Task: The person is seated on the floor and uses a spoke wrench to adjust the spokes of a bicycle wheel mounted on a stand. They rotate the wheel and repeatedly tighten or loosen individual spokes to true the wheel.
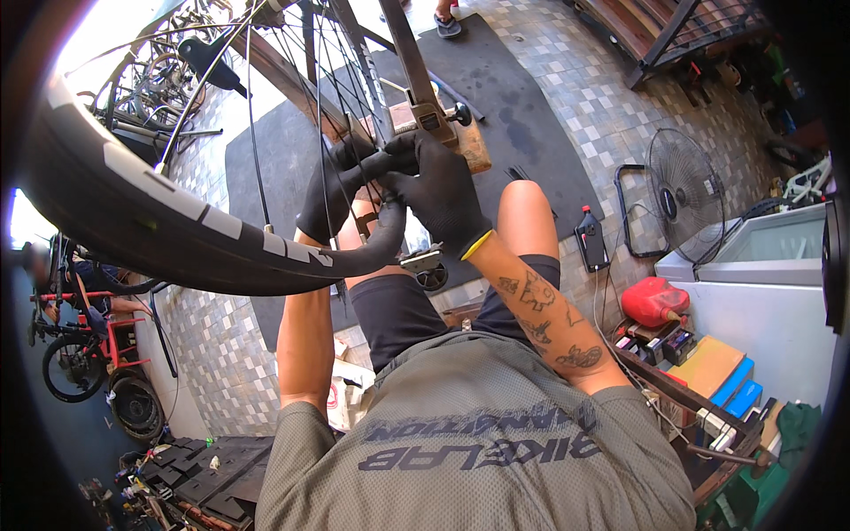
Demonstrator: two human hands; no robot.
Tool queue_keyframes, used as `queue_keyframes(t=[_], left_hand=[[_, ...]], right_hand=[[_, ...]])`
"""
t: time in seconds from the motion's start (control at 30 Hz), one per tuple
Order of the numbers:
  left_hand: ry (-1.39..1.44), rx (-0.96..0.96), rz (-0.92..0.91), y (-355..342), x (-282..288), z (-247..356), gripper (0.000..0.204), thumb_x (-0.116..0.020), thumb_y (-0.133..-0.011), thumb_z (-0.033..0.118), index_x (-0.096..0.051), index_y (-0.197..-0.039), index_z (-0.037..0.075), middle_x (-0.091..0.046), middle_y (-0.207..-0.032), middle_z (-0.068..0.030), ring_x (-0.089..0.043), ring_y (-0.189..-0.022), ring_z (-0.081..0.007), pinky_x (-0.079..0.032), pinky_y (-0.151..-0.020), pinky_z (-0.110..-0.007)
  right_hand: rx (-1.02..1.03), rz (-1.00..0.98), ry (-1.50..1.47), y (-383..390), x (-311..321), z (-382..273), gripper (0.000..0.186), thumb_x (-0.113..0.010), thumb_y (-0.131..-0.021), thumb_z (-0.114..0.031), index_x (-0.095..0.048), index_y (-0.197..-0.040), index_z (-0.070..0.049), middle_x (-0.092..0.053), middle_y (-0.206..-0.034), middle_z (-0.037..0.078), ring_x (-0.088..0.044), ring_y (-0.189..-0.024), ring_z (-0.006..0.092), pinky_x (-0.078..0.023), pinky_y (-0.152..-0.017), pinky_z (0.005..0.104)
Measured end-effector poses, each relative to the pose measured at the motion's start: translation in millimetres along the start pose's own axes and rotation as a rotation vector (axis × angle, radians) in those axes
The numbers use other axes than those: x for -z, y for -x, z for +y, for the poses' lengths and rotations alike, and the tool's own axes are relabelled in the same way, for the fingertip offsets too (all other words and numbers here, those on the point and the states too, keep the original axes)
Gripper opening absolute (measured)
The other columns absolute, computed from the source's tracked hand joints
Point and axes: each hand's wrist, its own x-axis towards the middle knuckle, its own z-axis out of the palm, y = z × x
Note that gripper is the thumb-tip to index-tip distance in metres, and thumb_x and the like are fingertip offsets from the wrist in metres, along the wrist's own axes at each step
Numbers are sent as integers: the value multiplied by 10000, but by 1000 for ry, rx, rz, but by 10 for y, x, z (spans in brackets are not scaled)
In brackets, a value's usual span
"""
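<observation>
Wheel: the black rubber tyre with white markings (208,230) and its grey rim (370,80) stand raised in front of the seated person, presumably so both hands can work one stretch together.
Right hand (443,190): black-gloved, fingers bent and closed on the tyre where it curves up.
Left hand (341,186): black-gloved, curled behind thin dark spokes; exact grip cannot be told.
Obstructions: spokes cross the left hand; a grey-brown metal bracket (434,122) sits just beyond the right fingers.
Surroundings: dark floor mat (505,80) beneath; black round fan (682,190) and red plastic can (653,301) well apart, rightward.
</observation>
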Motion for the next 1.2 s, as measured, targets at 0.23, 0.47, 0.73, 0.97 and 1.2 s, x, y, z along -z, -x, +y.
queue_keyframes(t=[0.23,0.47,0.73,0.97,1.2], left_hand=[[-354,-89,234,64,-178,105,299,-795,-961,205,-631,-808,7,-630,-732,-33,-546,-700,-91,-421,-638,-280],[53,-22,396,137,-19,292,403,-515,-1126,315,-699,-1276,-11,-764,-1088,-71,-686,-885,-136,-521,-753,-286],[-110,-4,241,175,-72,604,579,-548,-1099,413,-554,-1458,-41,-713,-1290,-179,-712,-1155,-260,-541,-1002,-377],[-81,-26,240,107,-75,450,561,-580,-1085,397,-567,-1432,-42,-691,-1303,-179,-685,-1212,-270,-526,-1049,-409],[-68,24,260,129,3,24,528,-525,-1116,416,-627,-1356,-43,-729,-1204,-165,-716,-1073,-241,-548,-981,-386]], right_hand=[[-258,-370,-499,-235,197,207,291,-772,-902,-70,-695,-1166,25,-767,-1094,88,-729,-1005,145,-584,-870,311],[-267,-343,-365,-327,196,341,276,-790,-913,-85,-718,-1157,24,-774,-1066,81,-718,-995,128,-556,-918,289],[-210,-123,-353,-215,253,192,210,-825,-908,-99,-739,-1074,-3,-767,-977,62,-711,-913,109,-573,-858,294],[-205,-162,-325,26,198,49,219,-832,-862,-147,-757,-978,22,-764,-851,101,-707,-765,115,-576,-725,295],[15,-77,27,79,147,-101,178,-803,-849,-107,-758,-988,-6,-765,-883,147,-759,-783,232,-583,-737,341]])
